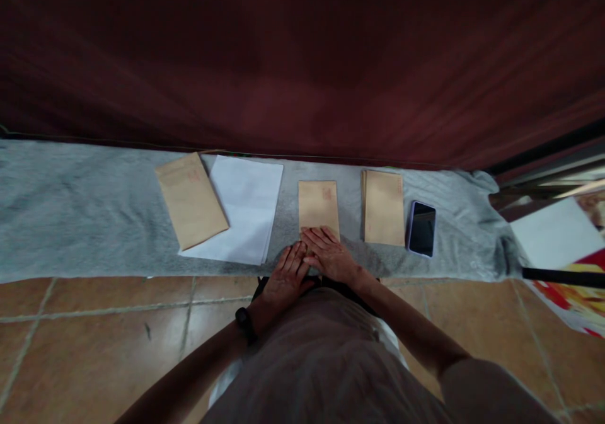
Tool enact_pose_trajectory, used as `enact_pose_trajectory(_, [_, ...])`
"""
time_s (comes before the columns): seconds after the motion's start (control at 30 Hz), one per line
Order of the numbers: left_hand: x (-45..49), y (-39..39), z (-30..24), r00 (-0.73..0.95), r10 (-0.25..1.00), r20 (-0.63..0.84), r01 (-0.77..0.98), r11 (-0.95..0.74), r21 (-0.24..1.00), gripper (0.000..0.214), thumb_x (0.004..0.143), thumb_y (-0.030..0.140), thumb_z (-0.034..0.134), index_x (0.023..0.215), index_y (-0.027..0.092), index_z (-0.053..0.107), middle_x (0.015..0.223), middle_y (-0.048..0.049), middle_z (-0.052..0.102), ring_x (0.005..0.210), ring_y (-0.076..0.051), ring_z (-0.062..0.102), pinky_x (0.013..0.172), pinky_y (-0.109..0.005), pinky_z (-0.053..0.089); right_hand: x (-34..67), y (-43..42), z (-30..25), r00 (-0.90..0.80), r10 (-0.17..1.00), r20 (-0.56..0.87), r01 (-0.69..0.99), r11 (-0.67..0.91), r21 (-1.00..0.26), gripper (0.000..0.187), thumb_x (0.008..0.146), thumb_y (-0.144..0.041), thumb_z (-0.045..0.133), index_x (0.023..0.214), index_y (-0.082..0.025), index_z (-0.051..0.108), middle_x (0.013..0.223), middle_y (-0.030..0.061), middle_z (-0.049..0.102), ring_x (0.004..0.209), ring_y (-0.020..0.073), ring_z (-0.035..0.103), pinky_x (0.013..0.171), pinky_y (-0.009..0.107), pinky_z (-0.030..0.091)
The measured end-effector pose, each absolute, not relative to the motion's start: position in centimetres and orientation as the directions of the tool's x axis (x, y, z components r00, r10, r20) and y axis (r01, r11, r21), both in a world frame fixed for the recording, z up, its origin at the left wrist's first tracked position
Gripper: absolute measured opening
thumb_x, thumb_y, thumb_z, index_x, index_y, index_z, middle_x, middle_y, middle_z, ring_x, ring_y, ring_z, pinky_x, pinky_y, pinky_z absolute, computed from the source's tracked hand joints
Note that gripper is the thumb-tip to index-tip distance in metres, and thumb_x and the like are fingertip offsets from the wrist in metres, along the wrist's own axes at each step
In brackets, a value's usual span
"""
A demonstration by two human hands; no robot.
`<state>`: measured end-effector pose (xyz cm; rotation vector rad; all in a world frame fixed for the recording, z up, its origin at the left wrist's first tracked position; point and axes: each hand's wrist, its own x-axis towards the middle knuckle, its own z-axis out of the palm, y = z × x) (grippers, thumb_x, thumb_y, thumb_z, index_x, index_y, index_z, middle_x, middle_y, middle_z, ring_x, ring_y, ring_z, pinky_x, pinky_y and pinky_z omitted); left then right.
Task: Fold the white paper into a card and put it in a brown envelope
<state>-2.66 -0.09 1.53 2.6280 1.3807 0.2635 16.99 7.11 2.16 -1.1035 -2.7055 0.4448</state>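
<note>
A brown envelope [318,205] lies on the grey cloth [70,210] straight ahead of me. My right hand [329,254] rests flat with fingers stretched out over the envelope's near edge. My left hand [287,277], with a black band on the wrist, lies flat just left of it, fingertips touching the right hand. Neither hand grips anything. To the left, another brown envelope [190,200] lies tilted over a stack of white paper [246,210]. To the right sits a stack of brown envelopes [384,207].
A dark phone [421,228] lies face up right of the envelope stack. A dark red curtain [302,65] hangs behind the cloth. Brown floor tiles [94,329] lie in front. At the far right are a white sheet [555,232] and colourful printed material [579,301].
</note>
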Motion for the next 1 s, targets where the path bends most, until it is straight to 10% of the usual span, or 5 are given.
enact_pose_trajectory(1.0, [-0.2,0.4,2.3,0.602,0.795,0.071,0.754,-0.596,0.277,0.073,0.102,0.054,0.044,0.158,0.008,0.031,0.164,-0.0173,0.033,0.155,-0.027,0.024,0.127,-0.045,0.026,20.9,-0.9,0.9,-0.509,0.859,0.056,0.822,0.504,-0.266,0.066,0.104,-0.035,0.045,0.163,-0.015,0.022,0.164,0.0122,0.035,0.152,0.0265,0.033,0.127,0.052,0.024])
